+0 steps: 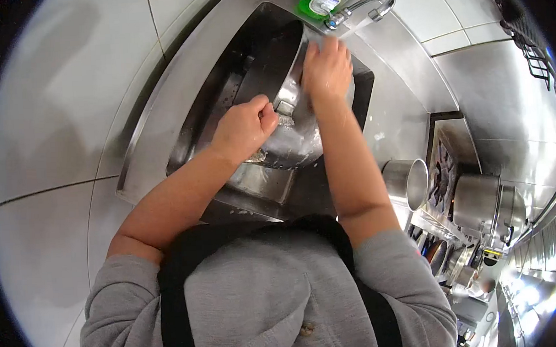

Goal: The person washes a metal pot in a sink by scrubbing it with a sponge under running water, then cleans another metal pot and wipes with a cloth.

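Observation:
A large metal pot (298, 144) lies tilted on its side in the sink (166, 79), its wide mouth facing left. My left hand (245, 128) is closed at the pot's side, gripping it by the handle, which shows just past the thumb. Over the pot's outer wall, near the rim, is my right hand (328, 70), slightly blurred with its fingers bent down. Whatever lies under those fingers is hidden from view. The pot's lower side looks wet, with pale foam or residue on it.
Behind the sink stand a curved faucet (370, 8) and a bottle of green liquid (322, 1). On the right are a steel pot (407, 184), a stove (444, 171) and a bigger pot (477, 201). White tiles (44, 142) cover the left.

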Motion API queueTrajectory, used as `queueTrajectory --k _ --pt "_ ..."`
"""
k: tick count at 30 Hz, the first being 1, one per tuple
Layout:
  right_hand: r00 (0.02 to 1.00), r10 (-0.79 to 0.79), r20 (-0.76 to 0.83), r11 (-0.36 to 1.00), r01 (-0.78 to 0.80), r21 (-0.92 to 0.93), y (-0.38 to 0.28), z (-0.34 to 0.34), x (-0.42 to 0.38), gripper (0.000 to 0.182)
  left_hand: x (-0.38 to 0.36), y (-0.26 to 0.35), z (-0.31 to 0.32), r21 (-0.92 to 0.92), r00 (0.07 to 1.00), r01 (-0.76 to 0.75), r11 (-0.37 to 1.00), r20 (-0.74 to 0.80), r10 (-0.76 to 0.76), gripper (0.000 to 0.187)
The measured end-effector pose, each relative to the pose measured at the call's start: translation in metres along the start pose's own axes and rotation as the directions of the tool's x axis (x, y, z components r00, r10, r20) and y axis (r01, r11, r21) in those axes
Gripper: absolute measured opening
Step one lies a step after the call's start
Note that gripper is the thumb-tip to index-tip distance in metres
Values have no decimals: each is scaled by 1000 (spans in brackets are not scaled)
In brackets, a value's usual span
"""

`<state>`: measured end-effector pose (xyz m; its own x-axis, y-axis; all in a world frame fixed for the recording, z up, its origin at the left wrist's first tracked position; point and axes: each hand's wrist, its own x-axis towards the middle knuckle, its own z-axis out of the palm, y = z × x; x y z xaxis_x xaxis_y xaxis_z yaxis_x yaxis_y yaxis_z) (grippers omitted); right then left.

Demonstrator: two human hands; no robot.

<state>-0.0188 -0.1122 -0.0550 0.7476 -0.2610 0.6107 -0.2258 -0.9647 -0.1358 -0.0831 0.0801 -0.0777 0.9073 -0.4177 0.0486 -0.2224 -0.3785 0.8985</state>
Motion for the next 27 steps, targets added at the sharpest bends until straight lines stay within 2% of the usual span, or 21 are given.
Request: queueTrajectory --k 1,4,6,8,10,12,13,17,19,20,23,25,27 --pt "996 87 33 996 -88 10 0 4 14 26 -2 -1 1 6 1000 2 1000 -14 -1 18" --pt "993 97 71 995 -98 4 -3 1 17 25 -8 0 4 43 999 -14 999 -43 16 18" --pt "997 66 42 998 -65 -14 -10 -13 -18 25 -4 -1 2 55 997 -35 998 -64 38 18" --pt "988 -104 -112 994 99 -49 -21 -26 -53 24 -4 -1 4 61 998 -34 998 -60 38 17" --pt "989 -109 -98 993 105 -46 -16 -15 -37 23 -7 -6 6 13 994 -69 998 -84 70 16" --pt "992 -98 -81 995 98 -12 -15 0 -7 23 -7 -9 9 -67 994 -75 995 -86 69 17" --pt "1000 5 -20 1000 -5 -26 -13 9 13 23 -10 -10 8 -76 995 -83 994 -67 78 16" --pt "998 47 51 999 -46 -27 -8 10 12 25 -9 -6 5 -32 997 -56 998 -49 54 16" --pt "990 -111 -85 994 109 -23 -11 -12 -37 26 -11 -5 6 5 998 -44 999 -51 44 16" --pt "975 -187 -120 981 192 36 -20 -26 -56 26 -10 -6 8 -9 998 -39 999 -49 38 16" --pt "989 -140 -55 988 143 50 -5 -10 -36 31 -9 -10 8 -12 997 -46 999 -67 45 16" --pt "998 48 49 999 -48 -8 15 13 10 36 -9 -9 10 3 991 -86 996 -99 86 15" --pt "913 287 288 957 -286 -48 28 25 51 37 -6 -8 11 10 987 -103 995 -126 104 15"
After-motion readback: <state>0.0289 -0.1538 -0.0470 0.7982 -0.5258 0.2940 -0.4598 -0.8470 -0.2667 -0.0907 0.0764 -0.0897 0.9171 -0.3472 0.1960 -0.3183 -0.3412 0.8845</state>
